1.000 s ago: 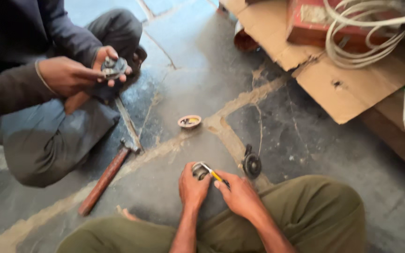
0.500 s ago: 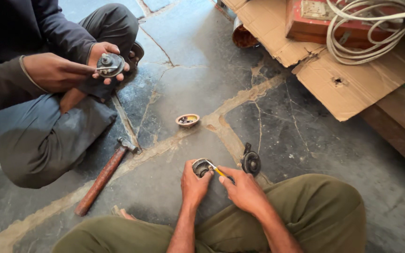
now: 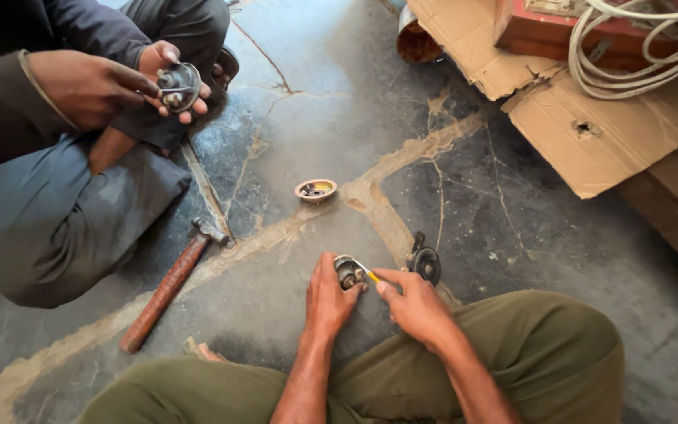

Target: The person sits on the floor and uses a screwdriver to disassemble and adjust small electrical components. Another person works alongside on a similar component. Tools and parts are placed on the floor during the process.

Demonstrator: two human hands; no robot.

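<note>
Head camera view, looking down at a cracked grey stone floor [image 3: 512,259] on which two people are crouched. At the lower centre of the frame, the left hand [image 3: 329,294] is closed around a small round metal part [image 3: 348,272], held just above the floor between the wearer's knees in olive trousers. The right hand [image 3: 413,305] is pinched on a thin tool with a yellow handle [image 3: 367,273], whose tip is set against the round part; the two hands are close together, almost touching. Just beside the right hand, a dark round fitting [image 3: 424,262] is seen standing on the floor. A shallow round cap [image 3: 315,190] is seen lying alone at the centre of the frame, well apart from the hands. A hammer with a rust-coloured handle [image 3: 168,289] is laid diagonally at the lower left. In the upper left, a co-worker's hands [image 3: 119,82] are wrapped around another round metal part [image 3: 178,86], held over a knee in grey trousers. In the upper right, flattened cardboard [image 3: 598,133] is spread on the floor, with a reddish box [image 3: 543,27] and coiled white cable [image 3: 637,47] on top.
</note>
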